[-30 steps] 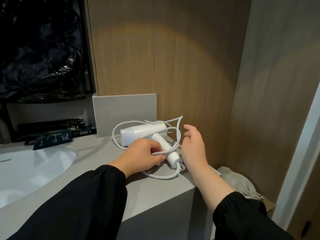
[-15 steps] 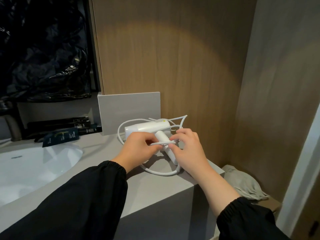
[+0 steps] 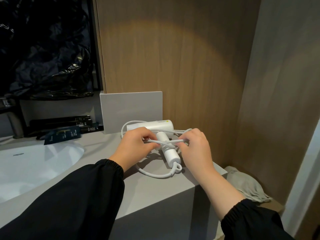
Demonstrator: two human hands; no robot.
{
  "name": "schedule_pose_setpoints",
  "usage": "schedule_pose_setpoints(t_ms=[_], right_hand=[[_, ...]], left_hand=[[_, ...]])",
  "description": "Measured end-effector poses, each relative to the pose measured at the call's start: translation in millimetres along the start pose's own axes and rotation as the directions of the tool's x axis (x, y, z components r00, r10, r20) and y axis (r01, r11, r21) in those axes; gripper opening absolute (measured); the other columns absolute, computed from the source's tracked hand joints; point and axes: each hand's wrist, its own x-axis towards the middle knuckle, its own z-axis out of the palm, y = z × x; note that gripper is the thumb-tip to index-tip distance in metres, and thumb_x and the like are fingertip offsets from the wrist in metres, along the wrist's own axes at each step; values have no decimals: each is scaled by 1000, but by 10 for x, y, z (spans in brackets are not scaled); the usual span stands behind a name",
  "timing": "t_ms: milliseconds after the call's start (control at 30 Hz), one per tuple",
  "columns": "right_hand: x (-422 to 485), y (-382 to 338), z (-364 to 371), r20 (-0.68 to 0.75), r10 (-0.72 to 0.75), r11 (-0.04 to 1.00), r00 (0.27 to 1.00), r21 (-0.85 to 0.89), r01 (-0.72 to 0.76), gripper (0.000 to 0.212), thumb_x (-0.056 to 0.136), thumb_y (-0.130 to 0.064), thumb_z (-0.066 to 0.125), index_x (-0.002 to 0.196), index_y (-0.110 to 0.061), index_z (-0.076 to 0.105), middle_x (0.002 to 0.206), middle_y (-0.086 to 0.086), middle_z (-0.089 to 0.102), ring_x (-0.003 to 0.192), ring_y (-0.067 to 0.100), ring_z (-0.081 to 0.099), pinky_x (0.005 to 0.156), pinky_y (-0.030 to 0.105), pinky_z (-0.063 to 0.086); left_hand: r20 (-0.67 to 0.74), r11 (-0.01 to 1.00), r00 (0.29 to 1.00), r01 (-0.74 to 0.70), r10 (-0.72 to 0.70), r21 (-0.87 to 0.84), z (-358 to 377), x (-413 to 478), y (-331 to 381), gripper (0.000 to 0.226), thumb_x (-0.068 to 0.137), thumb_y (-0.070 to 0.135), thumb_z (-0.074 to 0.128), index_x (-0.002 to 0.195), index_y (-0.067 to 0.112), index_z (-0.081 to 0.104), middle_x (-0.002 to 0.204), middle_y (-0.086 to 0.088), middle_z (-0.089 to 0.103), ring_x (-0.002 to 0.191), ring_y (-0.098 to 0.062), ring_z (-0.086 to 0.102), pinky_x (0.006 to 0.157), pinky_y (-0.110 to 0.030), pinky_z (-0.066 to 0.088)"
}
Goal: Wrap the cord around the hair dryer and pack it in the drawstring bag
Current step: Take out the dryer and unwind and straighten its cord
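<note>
**Hair dryer** (image 3: 155, 126): white, lying at the back right corner of the table (image 3: 152, 193). Its barrel is close to the wood wall (image 3: 190, 66) and its handle points toward the front edge.

**Cord** (image 3: 155, 174): white. One strand is drawn across the handle between both hands. A slack loop lies on the table by the handle's end, and another arcs behind the barrel.

**Left hand** (image 3: 136, 144): grip clamped on the cord, left of the handle.

**Right hand** (image 3: 195, 146): grip clamped on the cord, right of the handle.

**Drawstring bag** (image 3: 245, 186): grey cloth, presumed to be the bag. It lies crumpled on a lower ledge past the table's right edge, well apart from the dryer.

**Also present**: sink (image 3: 26, 167) at the left edge and dark sachets (image 3: 62, 135) along the back edge.

**Progress**: judged early. Roughly the first turn is being laid and most of the cord is loose. Left to do: finish the winding, bag the dryer and draw the strings.
</note>
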Motion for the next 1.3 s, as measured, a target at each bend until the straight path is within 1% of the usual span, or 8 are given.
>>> schedule_pose_setpoints(t_ms=[133, 267, 600, 767, 933, 1033, 1167, 1300], right_hand=[[5, 32, -29, -71, 132, 981, 989, 152, -120, 11, 90, -19, 64, 80, -22, 63, 86, -6, 56, 78, 13, 53, 63, 16, 40], [33, 70, -69, -97, 293, 894, 951, 381, -236, 20, 93, -24, 60, 79, -11, 67, 73, 6, 61, 65, 16, 53, 58, 25, 45], [92, 114, -162, -152, 656, 607, 739, 689, -397, 27, 101, -25, 44, 80, -21, 60, 75, -5, 62, 70, 11, 64, 63, 21, 49], [134, 168, -200, -9, 742, 387, 670, 822, -417, 21, 102, -17, 41, 101, -12, 61, 89, 2, 66, 77, 14, 68, 69, 23, 56], [133, 162, -261, 88, 744, 238, 662, 891, -386, 17, 102, -14, 43, 106, -9, 59, 82, 6, 68, 72, 20, 70, 67, 28, 59], [121, 157, -287, 120, 740, 201, 662, 900, -388, 14, 100, -12, 46, 107, -10, 59, 80, 10, 68, 66, 21, 69, 64, 30, 59], [128, 177, -290, 136, 729, 217, 671, 884, -415, 15, 101, -14, 46, 107, -12, 59, 76, 11, 67, 54, 17, 60, 56, 25, 56], [128, 158, -280, 139, 699, 284, 702, 847, -450, 17, 102, -15, 41, 108, -13, 57, 71, 8, 66, 53, 16, 56, 47, 20, 53]], left_hand=[[42, 1000, 999, 6, -6, 5, 0, -4, -1, 18, 73, 19, 80, 84, 28, 68, 78, 13, 67, 76, -3, 59, 68, -10, 43], [56, 997, 998, -20, 16, 73, -3, -7, -15, 16, 77, 20, 77, 77, 32, 67, 76, 15, 66, 77, -5, 59, 73, -22, 48], [130, 996, 989, -77, 69, 53, 37, -12, 79, 16, 91, 27, 59, 78, 31, 68, 83, 21, 64, 86, 2, 56, 78, -22, 44], [3, 989, 997, -76, 76, 125, 240, 234, 201, 21, 96, 28, 51, 105, 23, 69, 107, 10, 64, 108, -9, 50, 94, -30, 41], [236, 978, 972, -52, 4, 201, 525, 393, 335, 37, 95, 40, 50, 127, 26, 58, 125, 1, 61, 112, -16, 55, 97, -34, 45], [244, 939, 969, -58, -28, 339, 542, 411, 336, 31, 95, 37, 49, 122, 26, 61, 109, -2, 68, 97, -20, 60, 89, -39, 50], [219, 984, 971, 65, -101, 165, 470, 383, 336, 21, 96, 29, 51, 97, 22, 71, 87, -2, 70, 79, -18, 59, 75, -31, 48], [186, 985, 968, 169, -169, 17, 406, 350, 364, 35, 92, 39, 56, 75, 14, 72, 79, -12, 67, 66, -17, 49, 65, -28, 42]])
